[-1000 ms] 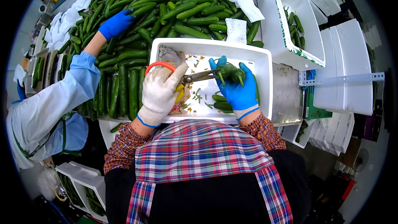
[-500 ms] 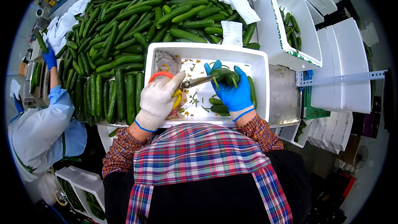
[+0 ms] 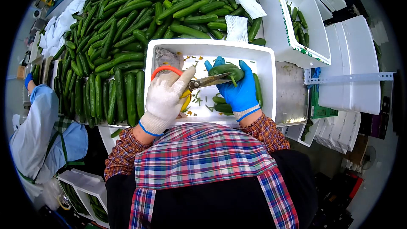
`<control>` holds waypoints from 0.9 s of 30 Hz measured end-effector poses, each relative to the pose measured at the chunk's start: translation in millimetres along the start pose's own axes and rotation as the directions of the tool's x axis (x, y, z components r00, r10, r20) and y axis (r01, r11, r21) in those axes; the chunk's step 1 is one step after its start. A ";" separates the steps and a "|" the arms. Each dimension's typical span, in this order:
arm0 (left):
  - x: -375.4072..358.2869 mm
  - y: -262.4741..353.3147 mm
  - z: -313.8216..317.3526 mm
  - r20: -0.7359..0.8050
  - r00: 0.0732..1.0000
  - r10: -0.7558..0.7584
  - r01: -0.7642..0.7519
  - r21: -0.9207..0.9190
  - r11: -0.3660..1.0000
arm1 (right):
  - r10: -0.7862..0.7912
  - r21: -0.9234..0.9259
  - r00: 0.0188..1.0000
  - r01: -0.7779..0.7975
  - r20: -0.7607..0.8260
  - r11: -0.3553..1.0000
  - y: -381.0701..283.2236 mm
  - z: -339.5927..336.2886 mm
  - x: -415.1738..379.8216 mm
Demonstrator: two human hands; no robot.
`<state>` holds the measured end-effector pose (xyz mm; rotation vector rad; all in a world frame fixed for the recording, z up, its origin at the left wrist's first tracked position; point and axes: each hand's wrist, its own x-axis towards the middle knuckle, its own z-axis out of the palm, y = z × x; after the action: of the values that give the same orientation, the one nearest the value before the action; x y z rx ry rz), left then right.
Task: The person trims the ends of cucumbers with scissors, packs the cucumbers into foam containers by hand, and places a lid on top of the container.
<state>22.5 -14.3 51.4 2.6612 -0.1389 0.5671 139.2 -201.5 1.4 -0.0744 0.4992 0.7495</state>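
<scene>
Stn: sorting table, head view, looking down over our own plaid shoulders.

L hand (image 3: pixel 166 97), white knit glove, is wrapped round the scissors (image 3: pixel 199 82); fingers thru the orange/yellow loops, curled tight. Blades point right and show a narrow V, tips at the stem end of the cucumber (image 3: pixel 227 71).

R hand (image 3: pixel 238 88), blue glove, cups that cucumber from below; fingers bent up round it, thumb side toward the blades. Cuke lies roughly crosswise, held over the white foam tray (image 3: pixel 267 59), not resting on its floor as far as we can tell. A thin stalk hangs off its underside.

In tray: 2–3 more small cukes (image 3: pixel 222 104) just below the R hand, one long one along the right wall, green stem bits + yellow flower scraps scattered mid-floor, crumpled paper (image 3: pixel 166 56) at back-left corner.

Step, our judgement: trimming, stem/flower end of the held cuke, blades in position, cut not seen as done.

Next move calls for, we think: close blades squarely on the stalk only, close to the fruit w/o nicking skin; R hand must keep the cuke steady and keep fingertips clear of the tips, which sit very near the blue glove.

Surroundings: big cucumber pile (image 3: pixel 127 25) behind + left of tray, foam net sleeve (image 3: pixel 236 29) at its edge, second foam box (image 3: pixel 292 21) at right w/ a few cukes. Co-worker in pale blue sleeve (image 3: pixel 40 114) at far left.
</scene>
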 end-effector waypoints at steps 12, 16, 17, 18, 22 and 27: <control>6.3 5.0 4.1 -0.006 1.000 0.005 -0.005 0.026 1.000 | -0.041 0.002 0.999 0.041 -0.018 0.999 2.2 -4.4 4.8; 4.7 4.6 4.1 0.013 1.000 0.000 0.000 0.039 0.999 | -0.050 -0.014 0.999 0.050 0.000 0.999 -0.6 -5.4 7.4; 2.0 5.0 4.5 0.046 0.998 -0.033 0.032 0.023 0.999 | -0.050 -0.015 0.999 0.050 0.000 0.999 -0.4 -3.3 6.8; -1.0 4.9 5.3 0.079 0.995 -0.067 0.066 0.008 0.998 | -0.074 -0.011 0.997 0.074 -0.026 0.997 0.3 1.3 5.5; -10.3 1.0 7.5 0.088 0.974 -0.208 0.224 -0.266 0.938 | -0.169 -0.033 0.986 0.168 -0.008 0.985 -4.8 15.9 2.1; -12.3 0.8 -2.6 0.265 0.825 -0.500 0.501 -0.751 0.429 | -0.236 -0.582 0.912 0.397 0.335 0.710 -2.5 25.5 -15.7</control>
<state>10.1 -13.8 48.9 1.6535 0.3399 0.1990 141.5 -207.3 30.8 -0.6966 -0.0307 0.5436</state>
